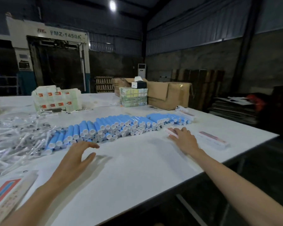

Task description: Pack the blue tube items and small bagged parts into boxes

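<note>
A long heap of blue tubes (114, 126) with white ends lies across the middle of the white table (137, 168). Clear small bagged parts (15, 136) are piled at the left. My left hand (78, 155) hovers just in front of the tubes with fingers spread and holds nothing. My right hand (183, 139) lies flat with straight fingers on a small white and red box (171, 132) near the right end of the heap. Another long white and red box (212, 140) lies to its right, and a third (8, 193) sits at the near left.
Stacks of white cartons (55, 98) and a wrapped bundle (133, 97) stand at the back of the table, with brown cardboard boxes (168, 95) behind. The table's right edge (235, 159) drops to a dark floor.
</note>
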A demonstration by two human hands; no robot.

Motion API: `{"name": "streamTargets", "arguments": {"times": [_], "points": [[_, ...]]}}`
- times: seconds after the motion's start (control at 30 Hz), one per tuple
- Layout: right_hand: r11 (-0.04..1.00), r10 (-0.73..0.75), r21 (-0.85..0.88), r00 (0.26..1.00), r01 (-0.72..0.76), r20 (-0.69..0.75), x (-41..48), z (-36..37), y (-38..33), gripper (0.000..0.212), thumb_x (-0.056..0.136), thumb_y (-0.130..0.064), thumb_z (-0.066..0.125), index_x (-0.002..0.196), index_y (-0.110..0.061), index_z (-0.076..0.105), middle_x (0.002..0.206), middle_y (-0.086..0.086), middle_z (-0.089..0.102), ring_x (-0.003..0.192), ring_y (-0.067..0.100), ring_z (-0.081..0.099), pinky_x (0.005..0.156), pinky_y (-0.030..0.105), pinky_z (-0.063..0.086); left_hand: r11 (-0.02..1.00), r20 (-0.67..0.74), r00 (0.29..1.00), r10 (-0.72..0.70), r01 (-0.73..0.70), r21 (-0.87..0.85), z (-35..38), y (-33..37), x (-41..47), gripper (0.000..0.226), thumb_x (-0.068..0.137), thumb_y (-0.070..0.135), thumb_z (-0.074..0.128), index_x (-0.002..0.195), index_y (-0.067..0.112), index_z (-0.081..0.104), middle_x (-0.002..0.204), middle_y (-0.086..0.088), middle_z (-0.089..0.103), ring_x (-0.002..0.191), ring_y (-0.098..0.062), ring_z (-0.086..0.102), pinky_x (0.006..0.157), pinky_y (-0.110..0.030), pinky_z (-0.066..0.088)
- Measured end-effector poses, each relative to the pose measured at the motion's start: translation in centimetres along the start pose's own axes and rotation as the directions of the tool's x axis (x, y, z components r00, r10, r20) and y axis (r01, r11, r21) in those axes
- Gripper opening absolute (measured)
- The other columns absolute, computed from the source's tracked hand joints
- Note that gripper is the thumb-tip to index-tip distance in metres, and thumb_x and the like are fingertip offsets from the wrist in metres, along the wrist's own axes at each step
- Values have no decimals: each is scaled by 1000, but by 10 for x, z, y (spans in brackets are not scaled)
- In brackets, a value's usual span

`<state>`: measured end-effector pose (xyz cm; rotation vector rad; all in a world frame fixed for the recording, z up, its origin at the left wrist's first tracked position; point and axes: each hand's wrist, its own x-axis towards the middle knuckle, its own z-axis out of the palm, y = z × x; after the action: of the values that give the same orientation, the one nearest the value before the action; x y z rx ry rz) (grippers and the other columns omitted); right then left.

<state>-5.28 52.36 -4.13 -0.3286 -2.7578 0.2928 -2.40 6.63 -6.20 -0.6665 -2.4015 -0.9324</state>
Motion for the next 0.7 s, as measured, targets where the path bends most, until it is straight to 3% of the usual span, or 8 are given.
{"name": "streamTargets", "arguments": {"times": [0.17, 0.4, 0.57, 0.7], "points": [[943, 123, -306, 991, -131, -45, 6, -4, 83, 46, 108, -48, 45, 146, -22, 49, 146, 12, 47, 138, 31, 42, 111, 47, 41, 998, 40, 998, 40, -42, 53, 1, -5, 0, 23, 100, 12, 73, 112, 32, 74, 123, 16, 68, 122, -19, 58, 102, -41, 41], [849, 121, -500, 983, -173, -135, 14, -6, 106, 46, 107, -51, 47, 142, -24, 59, 147, 8, 49, 135, 27, 42, 111, 44, 34, 994, 62, 997, 53, -58, 89, 6, -11, 3, 29, 98, 9, 75, 107, 35, 76, 123, 11, 68, 123, -22, 58, 103, -44, 41], [866, 183, -447, 974, -223, -132, 14, 2, 111, 42, 107, -39, 47, 142, -18, 53, 142, 10, 52, 129, 29, 51, 109, 44, 41, 996, 68, 997, 30, -36, 82, 1, -13, -1, 29, 100, 12, 73, 107, 39, 76, 127, 15, 65, 127, -17, 55, 105, -41, 39], [859, 139, -471, 977, -201, -163, 17, -1, 110, 41, 104, -37, 48, 139, -17, 54, 139, 9, 55, 127, 28, 52, 107, 45, 42, 995, 69, 998, 12, -19, 94, -1, -16, 0, 27, 102, 15, 72, 111, 40, 75, 129, 16, 65, 130, -14, 53, 107, -39, 39]]}}
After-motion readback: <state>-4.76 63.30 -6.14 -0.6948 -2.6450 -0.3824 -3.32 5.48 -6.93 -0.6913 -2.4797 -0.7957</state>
